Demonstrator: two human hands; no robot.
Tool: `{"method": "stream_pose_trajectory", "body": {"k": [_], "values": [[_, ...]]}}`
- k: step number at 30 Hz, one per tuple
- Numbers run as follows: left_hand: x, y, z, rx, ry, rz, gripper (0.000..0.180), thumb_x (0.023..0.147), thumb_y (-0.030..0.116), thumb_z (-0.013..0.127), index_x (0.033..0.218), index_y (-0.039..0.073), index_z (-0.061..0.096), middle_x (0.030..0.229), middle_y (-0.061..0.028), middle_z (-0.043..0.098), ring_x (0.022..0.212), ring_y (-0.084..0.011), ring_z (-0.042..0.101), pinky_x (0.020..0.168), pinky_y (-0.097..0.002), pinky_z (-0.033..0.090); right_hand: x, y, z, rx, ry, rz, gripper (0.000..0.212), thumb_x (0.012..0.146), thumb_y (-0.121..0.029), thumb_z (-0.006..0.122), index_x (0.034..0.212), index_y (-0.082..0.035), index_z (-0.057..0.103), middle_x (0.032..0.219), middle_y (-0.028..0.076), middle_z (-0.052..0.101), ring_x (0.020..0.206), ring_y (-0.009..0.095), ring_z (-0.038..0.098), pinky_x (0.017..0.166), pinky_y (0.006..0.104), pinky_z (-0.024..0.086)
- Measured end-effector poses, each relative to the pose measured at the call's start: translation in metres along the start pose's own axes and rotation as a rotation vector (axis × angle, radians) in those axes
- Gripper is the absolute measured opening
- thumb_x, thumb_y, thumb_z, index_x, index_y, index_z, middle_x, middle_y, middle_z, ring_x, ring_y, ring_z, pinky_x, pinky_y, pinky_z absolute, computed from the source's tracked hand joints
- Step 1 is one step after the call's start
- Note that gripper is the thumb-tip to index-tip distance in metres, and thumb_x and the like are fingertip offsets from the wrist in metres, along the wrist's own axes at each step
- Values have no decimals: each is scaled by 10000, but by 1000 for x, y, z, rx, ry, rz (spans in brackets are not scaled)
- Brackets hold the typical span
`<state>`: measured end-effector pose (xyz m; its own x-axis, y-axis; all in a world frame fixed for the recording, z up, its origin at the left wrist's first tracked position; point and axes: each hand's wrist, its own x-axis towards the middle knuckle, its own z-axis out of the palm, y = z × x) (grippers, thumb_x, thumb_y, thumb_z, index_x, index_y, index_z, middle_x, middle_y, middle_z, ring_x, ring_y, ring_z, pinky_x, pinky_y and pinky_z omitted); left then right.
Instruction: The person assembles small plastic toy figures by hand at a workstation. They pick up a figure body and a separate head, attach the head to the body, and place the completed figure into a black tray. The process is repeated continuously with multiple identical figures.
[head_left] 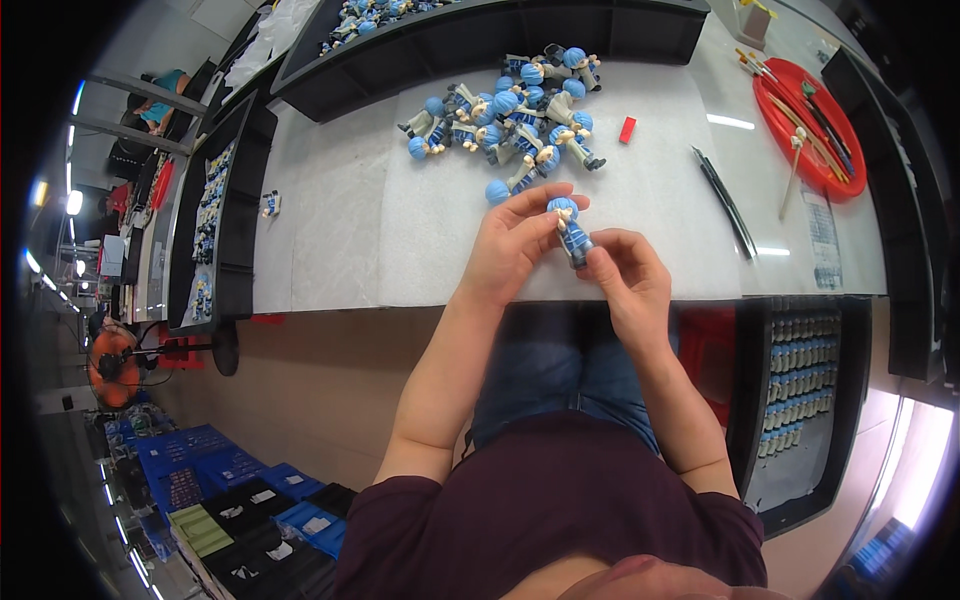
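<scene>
A small figurine (pixel 573 238) with light-blue hair and a blue outfit is held upright between my two hands, over the near edge of the table. My left hand (pixel 513 243) grips it near the head, thumb and fingers closed on it. Lower down, the thumb and fingers of my right hand (pixel 628 275) pinch it by the legs. Just beyond my hands lies a loose pile of similar figurines (pixel 520 125), tumbled in different directions on a white sheet (pixel 370 240).
A black bin (pixel 480 45) of figurines stands at the back. A red block (pixel 627 130), a black pen (pixel 725 200) and a red dish (pixel 845 180) with brushes lie to the right. Black trays (pixel 240 220) (pixel 855 430) holding figurines flank me.
</scene>
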<state>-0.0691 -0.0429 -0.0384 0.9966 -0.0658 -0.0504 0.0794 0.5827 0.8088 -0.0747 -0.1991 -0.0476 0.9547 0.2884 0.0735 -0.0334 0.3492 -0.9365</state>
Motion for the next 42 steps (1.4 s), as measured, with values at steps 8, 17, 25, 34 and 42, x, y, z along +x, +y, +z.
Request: {"method": "stream_pose_trajectory", "body": {"k": [8,17,25,34,42], "values": [[-2,-4,1,116,-53,68,281,773,-16,564,1054,-22,550,1002,-137,585,878,-169,588,778,-318,494,4,1,-6,69,25,69,202,932,-116,407,1030,25,514,902,110,599,802,139,592,744,255,474],[-4,-7,-2,198,-52,119,228,748,-42,571,972,-5,546,980,-126,581,895,-166,574,808,-310,482,4,1,-5,33,41,78,204,928,-131,428,1034,17,519,920,107,600,820,146,598,759,258,473],[-2,-11,-11,72,-104,115,225,738,-44,563,946,33,531,960,-115,571,899,-164,559,827,-296,452,1,7,-7,37,-13,-72,226,879,-101,530,1065,27,538,908,79,592,785,122,566,729,235,456],[-4,-4,-6,-66,-154,-34,248,748,-49,562,983,25,536,1000,-126,567,936,-195,563,831,-315,459,-5,6,-4,123,2,-158,313,794,-42,637,1079,15,522,975,70,578,886,121,549,772,244,444],[-5,-4,-6,-47,-188,-56,315,721,-85,537,1013,33,523,1014,-124,553,940,-190,553,837,-300,445,-6,12,-11,126,-32,-168,354,762,-42,672,1074,13,513,994,72,569,919,134,552,806,266,447]]}}
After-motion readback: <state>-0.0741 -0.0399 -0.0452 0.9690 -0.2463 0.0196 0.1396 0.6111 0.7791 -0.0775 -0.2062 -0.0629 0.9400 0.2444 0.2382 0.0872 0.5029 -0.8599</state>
